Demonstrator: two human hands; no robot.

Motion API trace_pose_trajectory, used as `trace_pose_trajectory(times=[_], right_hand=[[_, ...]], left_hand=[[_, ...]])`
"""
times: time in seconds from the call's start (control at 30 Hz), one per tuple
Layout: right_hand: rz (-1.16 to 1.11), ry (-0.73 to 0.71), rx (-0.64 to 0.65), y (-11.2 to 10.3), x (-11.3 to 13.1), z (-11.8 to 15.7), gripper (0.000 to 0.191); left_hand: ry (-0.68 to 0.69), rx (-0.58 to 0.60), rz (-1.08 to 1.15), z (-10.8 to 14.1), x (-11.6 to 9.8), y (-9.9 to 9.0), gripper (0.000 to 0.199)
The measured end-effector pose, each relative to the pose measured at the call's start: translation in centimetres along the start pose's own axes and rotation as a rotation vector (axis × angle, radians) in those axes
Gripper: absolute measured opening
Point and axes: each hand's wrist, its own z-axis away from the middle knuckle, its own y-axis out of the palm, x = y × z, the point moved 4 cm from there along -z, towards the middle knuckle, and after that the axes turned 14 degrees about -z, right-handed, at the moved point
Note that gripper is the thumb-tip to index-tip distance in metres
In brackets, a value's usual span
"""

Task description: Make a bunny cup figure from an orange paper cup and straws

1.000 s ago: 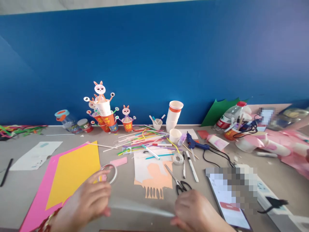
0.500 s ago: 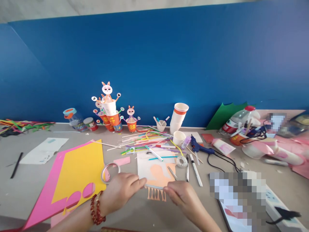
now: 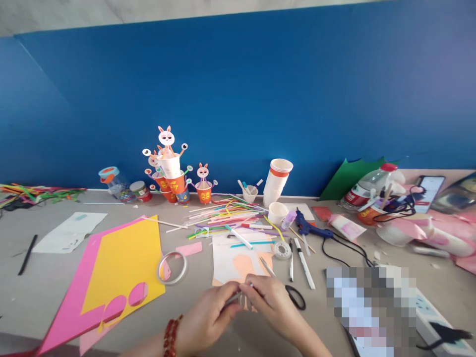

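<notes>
My left hand (image 3: 210, 312), with a red bead bracelet (image 3: 171, 337) at the wrist, is closed on a thin grey stick (image 3: 233, 298) that looks like a pipe cleaner. My right hand (image 3: 271, 300) meets it, fingers pinched on the same stick, whose pale tip pokes up between the fingers. Most of the stick is hidden. Under the hands lie pale orange paper cutouts (image 3: 254, 308), largely covered. Beyond them is a white sheet (image 3: 226, 258) over orange paper. Scissors (image 3: 296, 297) lie partly behind my right hand.
Yellow and pink sheets (image 3: 122, 263) and a tape roll (image 3: 172, 268) lie left. Coloured sticks (image 3: 223, 213), markers (image 3: 305, 263) and a glue gun (image 3: 316, 230) lie ahead. Rabbit-faced paper cups (image 3: 204, 192) and stacked white cups (image 3: 277, 183) stand behind. A power strip (image 3: 435, 312) is right.
My hands have come together from either end of the stick, hiding most of it. The scissors' black handle now shows beside my right hand.
</notes>
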Motion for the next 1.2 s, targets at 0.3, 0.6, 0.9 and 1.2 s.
trace_pose_trajectory(times=[0.3, 0.6, 0.9, 1.2], right_hand=[[0.058, 0.02, -0.365, -5.1, -2.6, -2.8, 0.046], [0.556, -0.064, -0.189, -4.0, -4.2, -14.8, 0.016], [0.664, -0.048, -0.152, -3.5, -6.8, -17.0, 0.018], [0.689, 0.035, -0.094, -5.6, -7.6, -20.9, 0.029]], left_hand=[[-0.506, -0.152, 0.963, -2.6, 4.9, -0.5, 0.032], [-0.391, -0.342, 1.102, -5.6, 8.6, -1.3, 0.034], [-0.392, -0.305, 1.16, -6.0, 9.8, -0.4, 0.039], [-0.407, -0.29, 1.235, -5.9, 9.7, 0.8, 0.035]])
